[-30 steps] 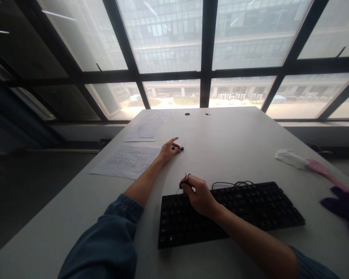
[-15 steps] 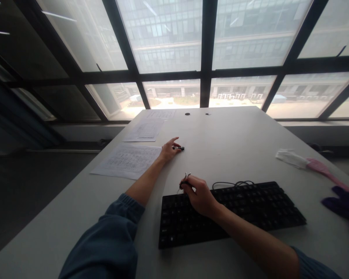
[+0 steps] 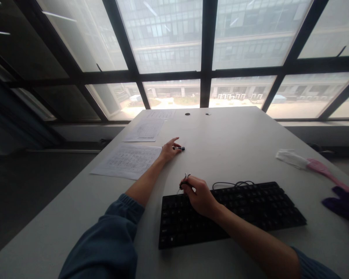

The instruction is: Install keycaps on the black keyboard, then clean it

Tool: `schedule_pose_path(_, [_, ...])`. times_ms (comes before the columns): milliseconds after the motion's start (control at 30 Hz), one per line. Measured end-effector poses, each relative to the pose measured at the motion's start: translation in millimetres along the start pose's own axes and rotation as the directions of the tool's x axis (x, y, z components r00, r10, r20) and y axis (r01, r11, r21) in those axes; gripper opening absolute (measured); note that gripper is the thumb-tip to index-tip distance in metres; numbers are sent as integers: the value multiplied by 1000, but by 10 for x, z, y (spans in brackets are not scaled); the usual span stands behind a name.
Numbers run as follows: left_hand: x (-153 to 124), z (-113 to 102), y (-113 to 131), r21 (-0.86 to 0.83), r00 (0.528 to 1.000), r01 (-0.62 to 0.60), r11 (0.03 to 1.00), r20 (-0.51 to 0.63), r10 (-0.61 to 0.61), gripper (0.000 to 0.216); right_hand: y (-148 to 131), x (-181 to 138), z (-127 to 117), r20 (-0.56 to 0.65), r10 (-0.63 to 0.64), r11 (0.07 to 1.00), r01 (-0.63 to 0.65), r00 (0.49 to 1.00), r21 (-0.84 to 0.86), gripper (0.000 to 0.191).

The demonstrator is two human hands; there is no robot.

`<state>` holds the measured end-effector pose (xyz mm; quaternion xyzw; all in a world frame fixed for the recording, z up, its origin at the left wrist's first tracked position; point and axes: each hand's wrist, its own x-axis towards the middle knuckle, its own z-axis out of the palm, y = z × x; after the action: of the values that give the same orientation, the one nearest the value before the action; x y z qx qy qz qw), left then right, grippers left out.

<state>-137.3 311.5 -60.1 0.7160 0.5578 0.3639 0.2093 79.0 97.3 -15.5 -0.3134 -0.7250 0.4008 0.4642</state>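
Note:
Held in the closed fingers of my right hand [image 3: 200,195] is what looks like a keycap puller [image 3: 187,176], with thin metal wire prongs and a dark middle. The hand hovers over the upper left part of a black keyboard [image 3: 261,205], and the wires end close to its back edge. Farther out on the desk, my left hand [image 3: 170,149] has thumb and fingers around small black pieces [image 3: 183,148], possibly keycaps; its index finger stretches away. The fingers partly hide these pieces.
Printed sheets [image 3: 128,159] lie left of my left forearm. The keyboard's cable [image 3: 227,183] coils behind it. At the right are a white and pink item [image 3: 317,166] and a purple cloth-like item [image 3: 341,203]. The white desk [image 3: 232,143] ends near the windows.

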Motion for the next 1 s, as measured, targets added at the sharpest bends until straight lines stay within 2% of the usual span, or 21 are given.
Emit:
schedule_pose_path(433, [4,-42,-25,-94,1000,-15,995,1,15,79,2,2,-1,5,4,1000,-4,1000,-10,16])
schedule_pose_path(667, [-46,-293,-133,-278,991,48,959,134,-11,86,3,2,10,1,2,1000,-2,1000,-9,16])
schedule_pose_path(1000, [-3,-251,-134,-253,996,73,965,75,-56,72,7,-1,5,7,2,1000,-2,1000,-7,15])
